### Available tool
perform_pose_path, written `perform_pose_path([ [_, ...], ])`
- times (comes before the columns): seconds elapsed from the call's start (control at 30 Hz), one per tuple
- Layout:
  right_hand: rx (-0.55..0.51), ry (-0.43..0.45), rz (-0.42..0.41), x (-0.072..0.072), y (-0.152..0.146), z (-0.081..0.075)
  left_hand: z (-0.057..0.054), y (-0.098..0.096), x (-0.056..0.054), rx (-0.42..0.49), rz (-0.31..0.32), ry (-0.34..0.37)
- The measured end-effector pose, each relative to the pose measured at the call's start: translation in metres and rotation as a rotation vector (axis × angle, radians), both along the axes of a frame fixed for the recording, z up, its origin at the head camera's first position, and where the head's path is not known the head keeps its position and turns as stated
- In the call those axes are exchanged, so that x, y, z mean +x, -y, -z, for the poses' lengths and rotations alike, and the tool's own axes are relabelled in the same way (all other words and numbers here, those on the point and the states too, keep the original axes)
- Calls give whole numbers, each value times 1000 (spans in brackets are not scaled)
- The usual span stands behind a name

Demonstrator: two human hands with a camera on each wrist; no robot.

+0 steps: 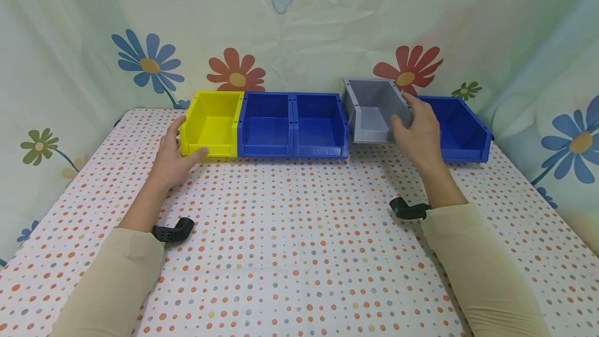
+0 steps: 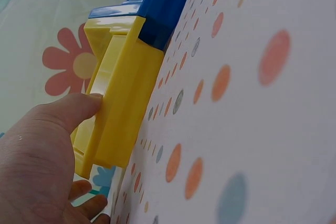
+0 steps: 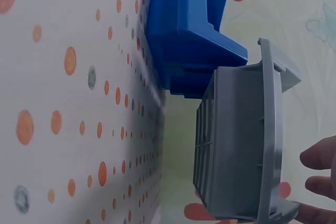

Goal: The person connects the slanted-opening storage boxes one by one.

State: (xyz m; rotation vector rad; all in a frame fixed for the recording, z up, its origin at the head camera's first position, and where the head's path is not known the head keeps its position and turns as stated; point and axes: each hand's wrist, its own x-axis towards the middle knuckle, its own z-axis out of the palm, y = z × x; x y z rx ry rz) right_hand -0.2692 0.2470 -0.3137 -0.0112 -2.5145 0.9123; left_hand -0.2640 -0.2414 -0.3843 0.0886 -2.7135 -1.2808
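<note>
At the left end of a row of bins, my left hand point(image 1: 174, 163) grips the front corner of the yellow bin point(image 1: 217, 150). Its thumb lies on the front lip in the left wrist view, and the fingers are along the left side. My right hand point(image 1: 421, 131) holds the grey bin point(image 1: 373, 136) by its right side, thumb at the inside and fingers over the rim. In the right wrist view the underside of that grey bin point(image 3: 239, 140) shows, raised off the table and slightly tilted. Both bins have nothing in them.
Two blue bins point(image 1: 267, 151) stand side by side against the yellow one. Another blue bin point(image 1: 465, 155) sits at the right end, partly behind my right hand. A dotted cloth point(image 1: 281, 233) covers the table, and a flowered curtain point(image 1: 318, 30) hangs behind.
</note>
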Motion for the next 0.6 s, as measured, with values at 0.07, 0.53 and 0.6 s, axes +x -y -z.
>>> perform_pose_path([
  [0.07,10,-31,-4,0,1,0,0,0,0,1,0,0],
  [0.53,101,-154,-70,0,19,3,-1,0,0,-1,5,0],
  [0.6,112,-182,-94,-1,20,5,0,0,-1,-3,5,-2],
])
